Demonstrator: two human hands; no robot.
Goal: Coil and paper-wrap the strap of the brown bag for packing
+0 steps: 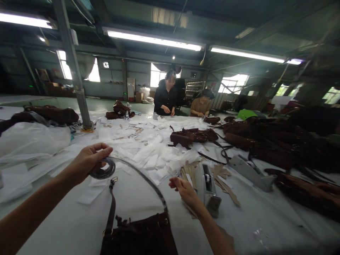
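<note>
My left hand is closed on a coiled bag strap that looks wrapped in greyish clear film. From the coil the strap arcs down to the right side of a dark brown handbag at the bottom of the view. A shorter strap end with a metal clip rises from the bag's left side. My right hand is raised right of the strap, its fingers curled together; whether anything small is between them is hidden. Just right of it stands a grey tape dispenser.
Brown card strips lie around the dispenser, and a second dispenser sits farther right. White paper sheets litter the table. Brown bags are heaped at right. A metal post stands left. Two people work across the table.
</note>
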